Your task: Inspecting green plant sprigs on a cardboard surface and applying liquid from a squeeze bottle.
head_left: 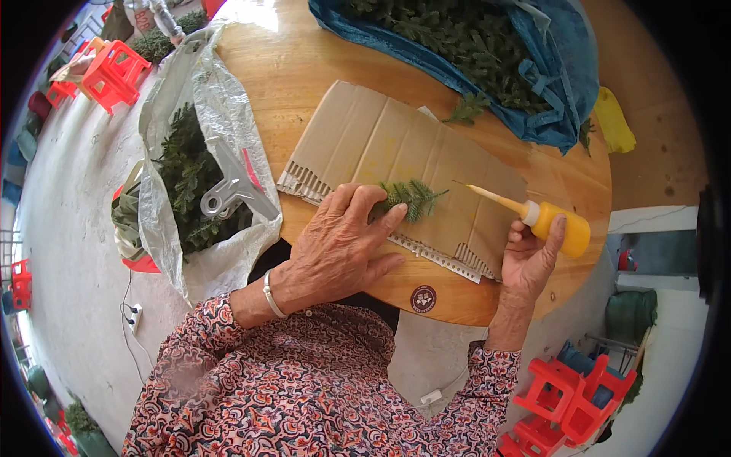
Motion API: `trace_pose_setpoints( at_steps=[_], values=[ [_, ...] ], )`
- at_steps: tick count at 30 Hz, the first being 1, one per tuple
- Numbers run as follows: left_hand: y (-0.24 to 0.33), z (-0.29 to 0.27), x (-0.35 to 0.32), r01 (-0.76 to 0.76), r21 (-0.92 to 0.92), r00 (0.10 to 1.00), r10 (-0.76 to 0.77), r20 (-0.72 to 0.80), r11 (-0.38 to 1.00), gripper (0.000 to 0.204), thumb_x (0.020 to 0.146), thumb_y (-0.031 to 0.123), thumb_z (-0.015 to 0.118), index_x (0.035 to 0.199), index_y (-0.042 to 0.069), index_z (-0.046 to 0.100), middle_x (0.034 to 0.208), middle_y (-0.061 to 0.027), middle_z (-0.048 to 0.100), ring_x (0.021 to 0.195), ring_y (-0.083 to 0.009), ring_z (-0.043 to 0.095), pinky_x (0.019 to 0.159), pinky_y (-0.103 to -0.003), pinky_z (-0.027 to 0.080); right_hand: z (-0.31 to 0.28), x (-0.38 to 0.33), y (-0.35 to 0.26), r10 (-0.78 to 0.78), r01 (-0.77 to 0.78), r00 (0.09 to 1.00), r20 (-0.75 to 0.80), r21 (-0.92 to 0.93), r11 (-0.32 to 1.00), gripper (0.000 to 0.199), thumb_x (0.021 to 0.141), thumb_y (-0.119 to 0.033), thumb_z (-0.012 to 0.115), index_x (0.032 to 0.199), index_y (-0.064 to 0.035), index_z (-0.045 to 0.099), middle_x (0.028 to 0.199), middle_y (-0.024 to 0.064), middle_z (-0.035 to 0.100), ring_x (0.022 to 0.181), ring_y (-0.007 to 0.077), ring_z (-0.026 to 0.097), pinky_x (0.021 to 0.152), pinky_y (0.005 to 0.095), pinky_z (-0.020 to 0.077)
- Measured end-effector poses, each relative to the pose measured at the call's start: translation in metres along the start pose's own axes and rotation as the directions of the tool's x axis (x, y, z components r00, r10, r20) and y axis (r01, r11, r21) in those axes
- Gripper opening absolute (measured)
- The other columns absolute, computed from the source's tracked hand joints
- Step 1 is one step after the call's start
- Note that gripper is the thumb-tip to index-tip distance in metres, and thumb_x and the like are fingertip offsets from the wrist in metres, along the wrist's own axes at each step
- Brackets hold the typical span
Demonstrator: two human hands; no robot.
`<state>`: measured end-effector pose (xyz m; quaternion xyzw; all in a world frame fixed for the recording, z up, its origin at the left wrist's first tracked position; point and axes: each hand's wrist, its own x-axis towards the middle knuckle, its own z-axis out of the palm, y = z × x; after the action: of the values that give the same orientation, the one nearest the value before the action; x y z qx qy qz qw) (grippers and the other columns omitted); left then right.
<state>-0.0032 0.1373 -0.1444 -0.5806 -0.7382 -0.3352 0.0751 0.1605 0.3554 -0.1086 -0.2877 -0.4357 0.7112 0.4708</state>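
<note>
A left hand [331,240] pinches a green sprig [415,199] over cardboard [381,126] near the worktop's [278,65] front edge; the right hand [529,259] grips a yellow bottle [565,231] toward the right edge.

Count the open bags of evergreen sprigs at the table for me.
2: a blue bag on the wooden table's far side, toward the right, and a translucent whitish plastic bag at its left edge. Others may be hidden behind them.

Gotta be a craft workshop: blue sack [567,122] of greenery [449,42] on the far edge of the bench [278,91], squeeze bottle [567,231] near its right edge, red plastic stools [108,75], concrete floor [84,183].
</note>
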Motion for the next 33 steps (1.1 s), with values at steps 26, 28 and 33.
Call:
trace_pose_setpoints(
  at_steps=[26,28,33],
  values=[
    [-0.021,-0.034,0.003,0.075,0.044,0.975,-0.064,-0.212,0.996,0.051,0.072,0.028,0.074,0.116,0.012,0.056,0.094,-0.0089,0.052,0.082,-0.0212,0.053,0.068,-0.032,0.047,-0.01,0.007,0.006,0.059,-0.081,0.992,0.113,0.205,0.975,0.037,0.087,-0.03,0.068,0.109,-0.0037,0.055,0.09,0.0133,0.063,0.064,0.0143,0.059,0.05,0.0175,0.0491],
    [-0.014,-0.012,0.017,0.045,0.17,0.977,-0.008,-0.212,0.984,0.039,0.074,0.024,0.071,0.108,0.011,0.057,0.089,-0.0082,0.049,0.078,-0.0204,0.05,0.065,-0.032,0.045,-0.01,0.006,0.005,0.018,-0.024,0.999,0.041,0.161,0.987,0.045,0.086,-0.037,0.068,0.109,-0.001,0.056,0.084,0.0115,0.063,0.063,0.0122,0.059,0.05,0.0164,0.0476],
    [-0.028,0.005,0.014,-0.086,0.206,0.979,0.121,-0.163,0.975,0.022,0.077,0.017,0.065,0.096,0.011,0.057,0.087,-0.0074,0.048,0.077,-0.0193,0.049,0.063,-0.03,0.043,-0.008,0.005,0.004,0.077,-0.087,0.995,0.06,0.192,0.978,0.048,0.088,-0.038,0.066,0.112,0.0015,0.055,0.084,0.0118,0.062,0.061,0.0112,0.057,0.049,0.0169,0.0468]
  ],
)
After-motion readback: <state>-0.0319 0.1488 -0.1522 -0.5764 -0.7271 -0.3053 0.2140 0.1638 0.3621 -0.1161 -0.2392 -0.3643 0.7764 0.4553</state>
